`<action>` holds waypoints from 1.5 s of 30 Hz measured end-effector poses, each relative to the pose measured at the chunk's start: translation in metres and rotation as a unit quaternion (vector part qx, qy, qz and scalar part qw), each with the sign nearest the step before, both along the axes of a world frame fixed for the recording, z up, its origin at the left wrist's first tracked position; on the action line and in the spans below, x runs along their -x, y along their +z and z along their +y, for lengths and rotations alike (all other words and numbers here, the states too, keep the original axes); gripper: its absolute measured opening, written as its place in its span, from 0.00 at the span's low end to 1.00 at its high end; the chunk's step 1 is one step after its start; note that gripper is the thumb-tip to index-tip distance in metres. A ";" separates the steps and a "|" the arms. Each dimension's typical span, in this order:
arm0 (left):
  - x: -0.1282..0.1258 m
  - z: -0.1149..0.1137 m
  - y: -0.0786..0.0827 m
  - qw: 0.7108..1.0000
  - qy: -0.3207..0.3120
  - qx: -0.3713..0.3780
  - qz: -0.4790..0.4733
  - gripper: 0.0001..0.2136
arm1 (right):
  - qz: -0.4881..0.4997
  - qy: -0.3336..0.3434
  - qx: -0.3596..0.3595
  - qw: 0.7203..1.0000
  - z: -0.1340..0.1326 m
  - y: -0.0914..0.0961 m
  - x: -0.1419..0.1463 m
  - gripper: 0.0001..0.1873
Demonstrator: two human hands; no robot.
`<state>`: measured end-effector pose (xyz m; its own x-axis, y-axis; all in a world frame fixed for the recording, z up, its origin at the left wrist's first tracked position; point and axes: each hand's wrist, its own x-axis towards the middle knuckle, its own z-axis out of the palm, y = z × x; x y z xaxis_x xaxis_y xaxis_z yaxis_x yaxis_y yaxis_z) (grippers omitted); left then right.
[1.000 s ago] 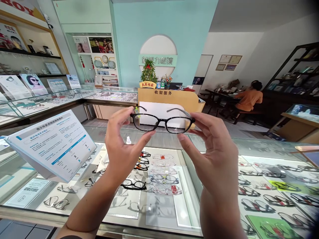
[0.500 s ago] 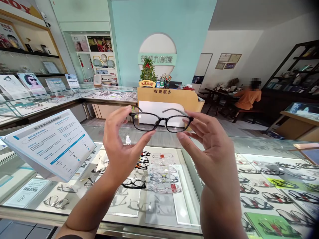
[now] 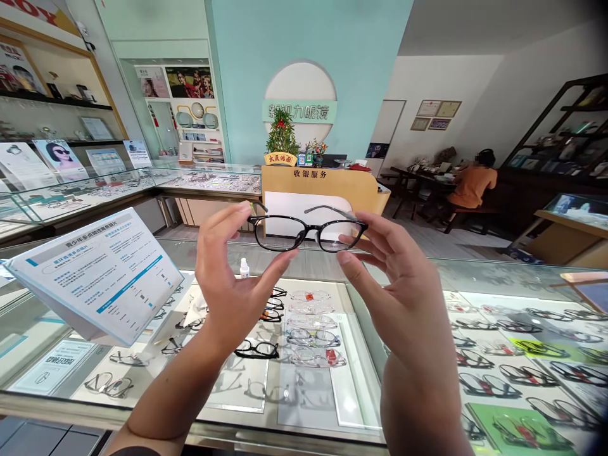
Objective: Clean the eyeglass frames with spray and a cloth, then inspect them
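Observation:
A pair of black-framed eyeglasses (image 3: 310, 227) is held up in front of me above a glass display counter, lenses side by side and temples unfolded away from me. My left hand (image 3: 232, 272) pinches the left end of the frame, its thumb at the lower rim. On the other end, my right hand (image 3: 399, 278) grips near the hinge, thumb below and fingers behind, some showing through the right lens. Beneath my hands, several clear-framed glasses (image 3: 313, 337) and a black pair (image 3: 257, 349) lie in the counter.
A tilted printed sign (image 3: 99, 272) stands on the counter at left. Behind the eyeglasses is a small white bottle (image 3: 244, 268). More frames fill the right-hand case (image 3: 527, 373). Farther off are a wooden cashier desk (image 3: 327, 180) and a seated person in orange (image 3: 475, 183).
The eyeglasses have tilted very slightly, and a right-hand finger now shows more behind the right lens. Both hands keep their hold. The seated person's head has shifted a little.

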<state>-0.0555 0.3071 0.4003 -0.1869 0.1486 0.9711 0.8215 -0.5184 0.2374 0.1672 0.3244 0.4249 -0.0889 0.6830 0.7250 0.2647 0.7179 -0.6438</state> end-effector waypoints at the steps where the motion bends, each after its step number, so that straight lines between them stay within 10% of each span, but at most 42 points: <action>1: 0.000 0.000 0.000 1.000 -0.001 -0.001 0.000 0.34 | -0.003 -0.001 -0.004 1.000 0.000 0.000 0.000 0.26; 29: 0.007 0.003 0.001 0.997 -0.018 -0.068 0.026 0.38 | -0.057 0.020 0.029 0.998 0.007 -0.004 0.002 0.28; 45: 0.010 0.032 0.001 0.968 -0.226 -0.022 -0.107 0.33 | 0.042 -0.040 -0.102 0.993 0.006 -0.009 0.017 0.28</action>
<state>-0.0657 0.3388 0.4009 -0.3093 0.2213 0.9249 0.4434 -0.8268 0.3461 0.1499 0.3307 0.4163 0.0277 0.5234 0.8516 0.2777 0.8144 -0.5095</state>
